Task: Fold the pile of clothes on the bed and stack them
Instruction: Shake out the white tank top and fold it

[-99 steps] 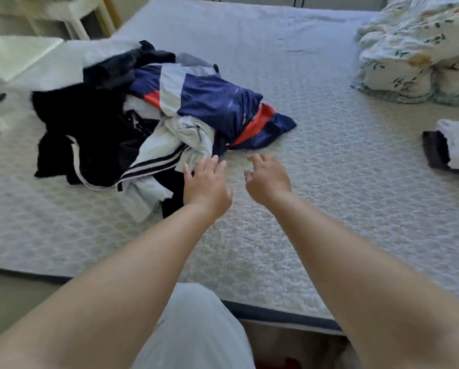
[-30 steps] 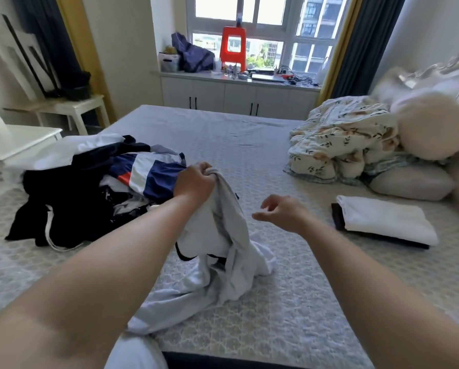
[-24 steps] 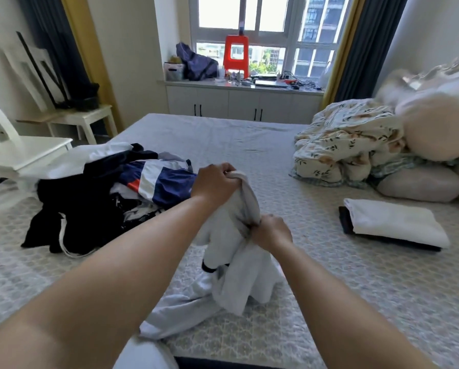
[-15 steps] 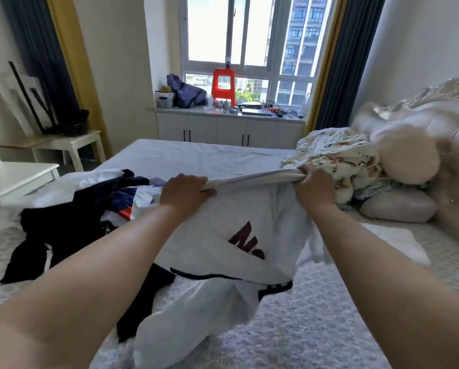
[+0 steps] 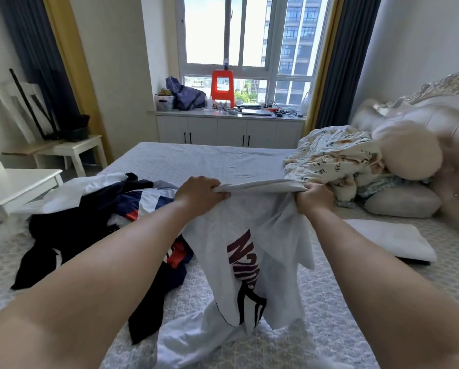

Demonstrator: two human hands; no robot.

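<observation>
I hold a light grey T-shirt (image 5: pixel 252 235) with dark red lettering up over the bed. My left hand (image 5: pixel 200 193) grips one end of its top edge and my right hand (image 5: pixel 313 198) grips the other end. The shirt hangs between them, its lower part bunched on the mattress. The pile of unfolded clothes (image 5: pixel 90 222), black, navy, white and red, lies to the left on the bed (image 5: pixel 217 158). A folded white garment on top of a dark one forms a stack (image 5: pixel 391 241) at the right, behind my right forearm.
A crumpled floral quilt (image 5: pixel 332 161) and pillows (image 5: pixel 401 201) fill the bed's far right by the padded headboard. White chairs (image 5: pixel 18 182) stand left of the bed. A cluttered window counter (image 5: pixel 231 113) lies beyond the bed's far edge.
My left hand pulled the grey shirt out of the pile, my right hand took hold of it, and both spread its top edge apart and lifted it.
</observation>
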